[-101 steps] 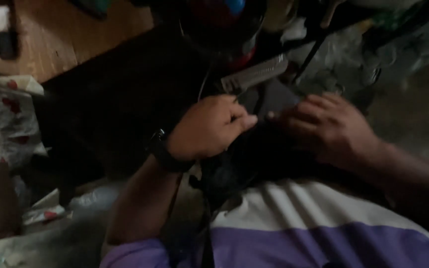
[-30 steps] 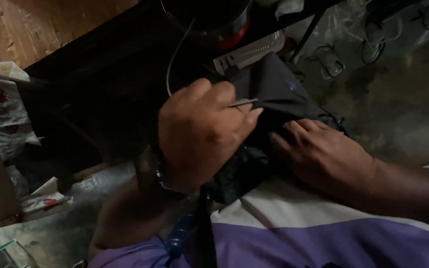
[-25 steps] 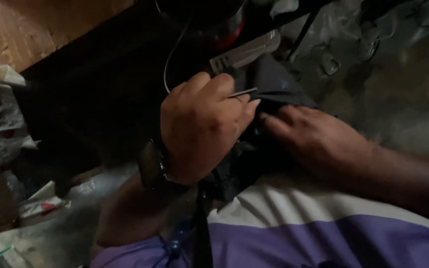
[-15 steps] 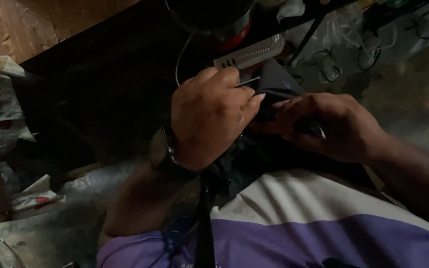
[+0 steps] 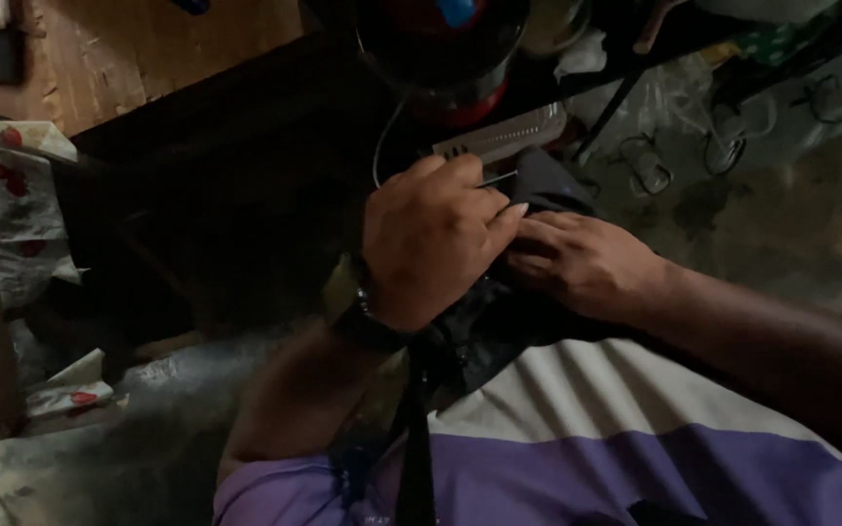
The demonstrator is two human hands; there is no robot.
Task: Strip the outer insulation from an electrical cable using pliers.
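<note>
My left hand [image 5: 433, 244] is closed around a thin metal tool [image 5: 499, 179] whose tip sticks out past my fingers, pointing right. A watch sits on that wrist. My right hand [image 5: 587, 261] lies flat on a dark piece of material [image 5: 548, 185] on my lap, fingers pressing it down just beside the left thumb. The two hands touch over the dark material. What the tool's tip touches is hidden in the dim light.
A grey ridged bar [image 5: 504, 138] lies just beyond the hands, under a dark round object with a red rim [image 5: 445, 58]. A wooden surface [image 5: 148, 49] is at the top left. Patterned paper [image 5: 12, 195] lies at left. Wire loops [image 5: 733, 146] lie on the floor at right.
My right hand has moved left and flattened on the dark material, closer to the left thumb. The left hand stays closed on the thin tool, shifted slightly.
</note>
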